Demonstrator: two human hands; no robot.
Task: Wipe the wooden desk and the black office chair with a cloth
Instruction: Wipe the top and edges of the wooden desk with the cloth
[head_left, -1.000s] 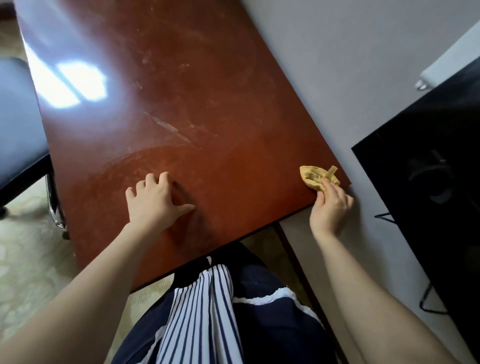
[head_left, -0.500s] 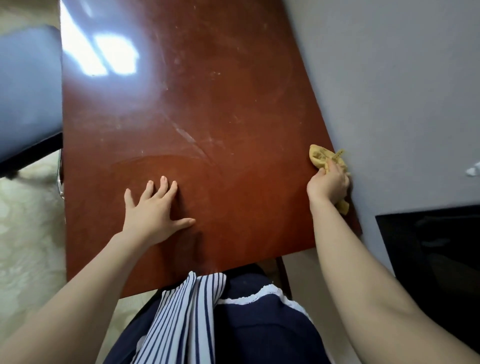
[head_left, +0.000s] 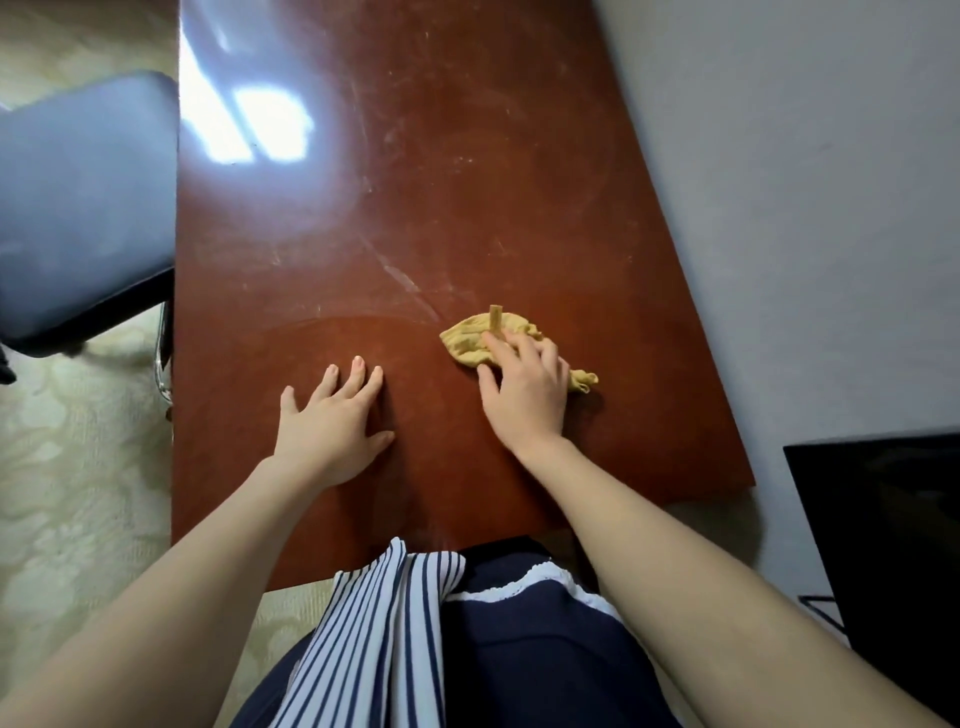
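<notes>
Fingers (head_left: 521, 349) of my right hand (head_left: 525, 402) press outstretched on the crumpled yellow cloth (head_left: 466, 339) on the reddish-brown wooden desk (head_left: 467, 182), left hand (head_left: 328, 427) spread flat beside.

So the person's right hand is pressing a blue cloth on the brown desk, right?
Not quite: the cloth is yellow, not blue. The head view shows the right hand pressing it on the brown desk.

Head view looks steeply down (close) over desk (head_left: 467, 208).
</notes>
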